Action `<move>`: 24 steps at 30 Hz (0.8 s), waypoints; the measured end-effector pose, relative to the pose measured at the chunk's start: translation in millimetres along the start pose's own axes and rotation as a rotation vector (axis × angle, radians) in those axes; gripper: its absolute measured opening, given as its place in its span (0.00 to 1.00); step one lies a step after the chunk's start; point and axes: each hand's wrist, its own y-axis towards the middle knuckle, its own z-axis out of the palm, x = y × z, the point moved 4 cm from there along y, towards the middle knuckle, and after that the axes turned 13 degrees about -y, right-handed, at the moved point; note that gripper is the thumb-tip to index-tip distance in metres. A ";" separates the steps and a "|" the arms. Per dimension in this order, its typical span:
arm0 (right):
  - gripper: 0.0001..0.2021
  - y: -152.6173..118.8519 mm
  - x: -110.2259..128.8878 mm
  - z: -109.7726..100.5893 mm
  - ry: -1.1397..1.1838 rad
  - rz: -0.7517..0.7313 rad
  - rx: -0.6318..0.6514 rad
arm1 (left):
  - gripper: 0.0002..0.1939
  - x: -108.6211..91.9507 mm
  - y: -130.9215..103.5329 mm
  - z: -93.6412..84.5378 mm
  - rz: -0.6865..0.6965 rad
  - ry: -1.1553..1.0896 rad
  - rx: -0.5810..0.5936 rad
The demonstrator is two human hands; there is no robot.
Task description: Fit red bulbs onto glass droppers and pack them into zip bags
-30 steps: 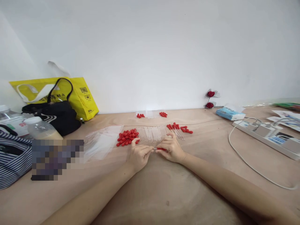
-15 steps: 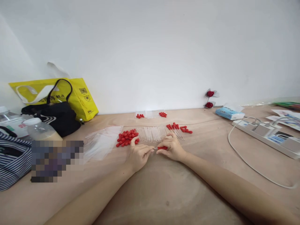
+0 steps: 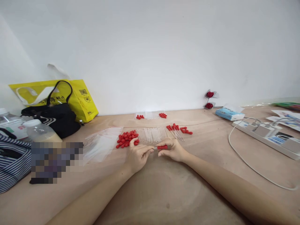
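My left hand (image 3: 138, 155) is closed in a pinch on a thin clear dropper tube (image 3: 155, 148), most of it hidden by the fingers. My right hand (image 3: 173, 150) grips a red rubber bulb (image 3: 162, 147) between thumb and fingers, at the tube's right end. Just beyond my left hand lies a pile of red rubber bulbs (image 3: 126, 138). A row of clear dropper tubes (image 3: 151, 135) stretches to the right of it. Past my right hand are several droppers with red bulbs fitted (image 3: 173, 127), and a few red bulbs (image 3: 186, 130) lie beside them.
Clear zip bags (image 3: 102, 143) lie left of the pile. Another bag with red-bulbed pieces (image 3: 152, 115) rests by the wall. On the left stand a yellow bag (image 3: 87, 106), a black bag (image 3: 62, 120) and a bottle (image 3: 41, 131); rightward, a tissue pack (image 3: 228, 113) and power strip (image 3: 246, 128).
My right hand's fingers have come down and straightened along the bulb, so more of the dropper row behind shows. My left hand has stayed nearly still on the tube.
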 end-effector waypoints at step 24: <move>0.14 35.9 -94.9 -84.1 -0.834 0.748 -0.044 | 0.10 11.4 2.8 3.7 -0.129 -0.073 0.019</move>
